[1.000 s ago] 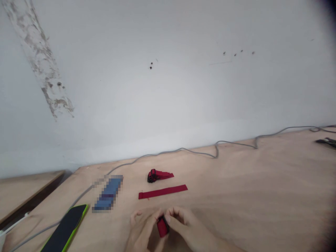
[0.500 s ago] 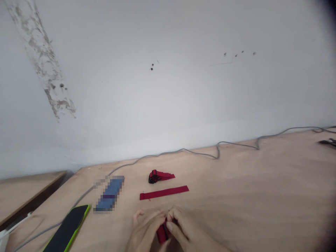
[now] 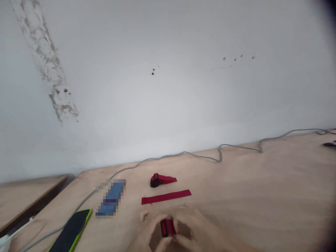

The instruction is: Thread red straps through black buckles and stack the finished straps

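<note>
At the bottom centre, my left hand (image 3: 147,229) and my right hand (image 3: 196,225) meet around a red strap piece (image 3: 170,228) with a black band across it. The fingertips of both hands pinch it from either side. Motion blurs the hands, the right one most. Just beyond them a flat red strip (image 3: 166,197) lies on the table. Farther back rests a small bundle of red straps (image 3: 162,179) with black parts bunched at its left end.
A dark phone in a green case (image 3: 72,231) lies at the lower left, beside a pixelated blue item (image 3: 111,197). A grey cable (image 3: 183,152) runs along the wall (image 3: 183,105) and down the left of the wooden table (image 3: 249,196). Something dark (image 3: 330,144) lies at the far right.
Both hands have shifted on the red strap piece, which now shows more of its face with the black band towards its left. The view has tilted slightly; the table items lie where they were.
</note>
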The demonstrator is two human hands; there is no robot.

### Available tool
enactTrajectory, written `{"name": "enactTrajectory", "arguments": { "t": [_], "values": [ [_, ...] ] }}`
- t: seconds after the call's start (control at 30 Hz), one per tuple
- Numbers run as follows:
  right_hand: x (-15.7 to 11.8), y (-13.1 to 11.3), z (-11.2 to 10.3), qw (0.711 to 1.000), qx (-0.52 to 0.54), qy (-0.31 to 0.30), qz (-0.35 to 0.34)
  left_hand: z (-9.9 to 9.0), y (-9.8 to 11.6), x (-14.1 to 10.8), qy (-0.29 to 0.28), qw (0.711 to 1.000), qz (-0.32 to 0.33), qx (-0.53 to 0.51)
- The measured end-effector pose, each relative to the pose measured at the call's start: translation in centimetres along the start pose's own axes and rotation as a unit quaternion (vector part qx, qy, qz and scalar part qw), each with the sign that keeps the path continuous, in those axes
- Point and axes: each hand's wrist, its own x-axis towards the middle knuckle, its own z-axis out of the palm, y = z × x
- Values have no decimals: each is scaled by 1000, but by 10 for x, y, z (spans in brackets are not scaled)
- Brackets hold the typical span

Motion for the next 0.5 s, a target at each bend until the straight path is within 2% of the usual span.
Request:
{"name": "enactTrajectory", "arguments": {
  "t": [0.1,0.23,0.33,0.4,0.5],
  "values": [
    [15,14,-8,998,-54,31,-28,-6,-11,17,-6,1000,28,8],
    [52,35,-30,994,-76,70,-28,-24,-40,56,-1,999,-24,27],
    [87,51,-43,994,-78,77,-18,-36,-68,88,10,999,-32,31],
    [108,63,-45,994,-78,79,-9,-37,-86,104,12,999,-35,31],
    [126,84,-38,994,-74,76,12,-29,-105,116,11,999,-45,23]
  ]
}}
